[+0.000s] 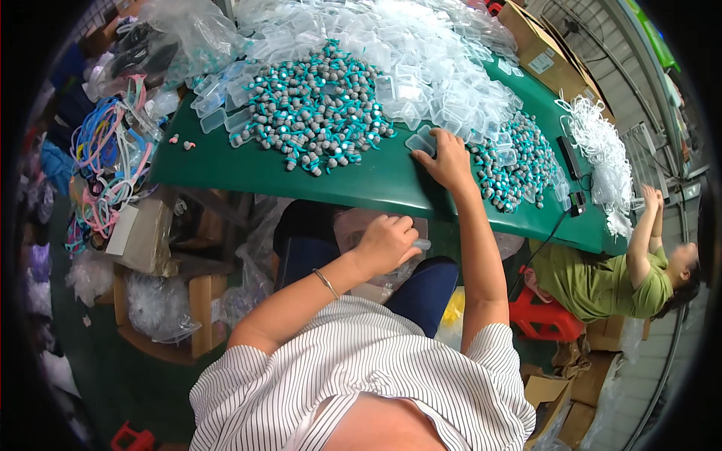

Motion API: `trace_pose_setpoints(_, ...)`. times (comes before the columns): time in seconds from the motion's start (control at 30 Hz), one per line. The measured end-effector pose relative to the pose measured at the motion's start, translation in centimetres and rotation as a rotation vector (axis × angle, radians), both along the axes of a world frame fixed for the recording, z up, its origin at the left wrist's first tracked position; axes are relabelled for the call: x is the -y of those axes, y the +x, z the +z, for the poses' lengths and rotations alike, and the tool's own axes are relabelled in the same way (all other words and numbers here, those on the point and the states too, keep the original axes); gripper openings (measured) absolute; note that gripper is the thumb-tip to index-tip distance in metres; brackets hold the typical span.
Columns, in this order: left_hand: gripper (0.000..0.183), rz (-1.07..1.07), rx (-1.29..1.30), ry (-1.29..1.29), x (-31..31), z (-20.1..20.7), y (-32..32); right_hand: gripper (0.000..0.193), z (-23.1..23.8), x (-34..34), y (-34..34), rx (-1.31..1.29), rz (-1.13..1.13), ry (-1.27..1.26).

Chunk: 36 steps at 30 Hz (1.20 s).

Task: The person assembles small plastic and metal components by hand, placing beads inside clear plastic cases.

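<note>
The right hand's (453, 167) fingers bend loosely at a clear box (416, 143) on the green tabletop (406, 177); I cannot tell whether they grip it. The left hand's (386, 244) fingers close on a clear piece (423, 244) below the edge. Grey-and-teal plugs (316, 113) crowd both sides; clear boxes (421, 52) block the back.

A green table (218, 167) carries heaped clear cases (444, 64) across the far side, two piles of grey-and-teal plugs (316, 113) nearer, pink pieces (189, 146) at left, white cords (592, 131) and a black bar (568, 158) at right.
</note>
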<state>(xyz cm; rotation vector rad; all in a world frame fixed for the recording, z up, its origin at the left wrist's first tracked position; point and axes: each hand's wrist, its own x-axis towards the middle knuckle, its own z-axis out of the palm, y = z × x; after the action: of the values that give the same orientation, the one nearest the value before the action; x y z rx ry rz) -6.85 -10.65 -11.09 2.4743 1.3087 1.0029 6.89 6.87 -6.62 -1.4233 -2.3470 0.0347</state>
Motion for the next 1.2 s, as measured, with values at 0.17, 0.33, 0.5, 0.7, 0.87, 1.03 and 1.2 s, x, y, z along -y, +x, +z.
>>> trace_pose_setpoints(0.17, 0.019, 0.034, 0.029, -0.069, 0.4, 0.3, 0.3, 0.076, 1.0, -0.5, 0.3, -0.035, -0.008, -0.128)
trace_pose_setpoints(0.33, 0.017, 0.318, 0.015, 0.108, -3.4, 4.9, -3.5, 0.086, 1.6, -0.5, 0.2, -0.021, -0.061, -0.197)
trace_pose_setpoints(0.5, 0.02, 0.531, -0.045, 0.145, -8.6, 5.4, -6.4, 0.092, 0.8, -1.2, 0.6, -0.121, -0.012, -0.217)
trace_pose_setpoints(0.7, 0.012, 0.572, -0.166, 0.263, -10.8, 4.1, -6.2, 0.031, 1.5, 4.0, 0.9, -0.645, 0.103, -0.179)
trace_pose_setpoints(0.87, 0.01, 0.568, -0.215, 0.293, -11.2, 4.0, -6.1, 0.026, 1.7, 8.1, 1.7, -0.279, 0.39, 0.256)
trace_pose_setpoints(1.03, 0.011, 0.548, -0.19, 0.258, -9.9, 4.3, -5.8, 0.022, 2.1, 8.7, 2.9, -0.24, 0.391, 0.255)
trace_pose_setpoints(1.2, 0.012, 0.413, 0.013, 0.125, -7.3, 3.9, -3.5, 0.022, -0.2, 2.2, 8.0, -0.097, -0.148, 0.424)
